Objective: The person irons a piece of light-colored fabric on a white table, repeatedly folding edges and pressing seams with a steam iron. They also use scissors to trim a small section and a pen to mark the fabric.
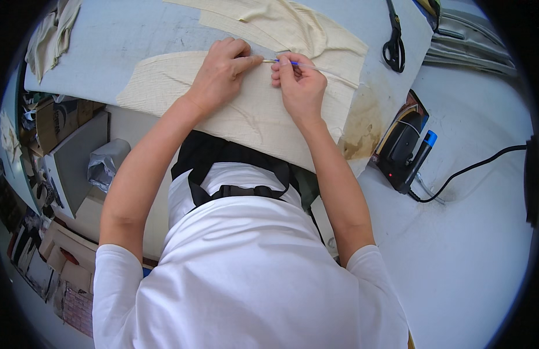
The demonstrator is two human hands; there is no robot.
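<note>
A large cream piece of crinkled cloth (234, 111) lies before me and hangs over the table's front edge. My left hand (221, 70) presses palm down on its upper edge, one digit stretched to the right. In my right hand (300, 80), thumb and fingers pinch a slim pen with a clear barrel and blue parts (294, 63). The pen's tip points left, close to my left fingertip, at the cloth's edge. A second cream cloth (291, 24), rumpled and folded, lies just beyond both hands. Whether the pen tip touches the cloth is too small to tell.
Black-handled scissors (396, 50) lie at upper right. An iron (400, 137) with a lit red light and a black cord (479, 159) rests at right, near a brown stain (363, 124). More cloth (53, 37) lies far left. Below it stands a cardboard box (62, 122).
</note>
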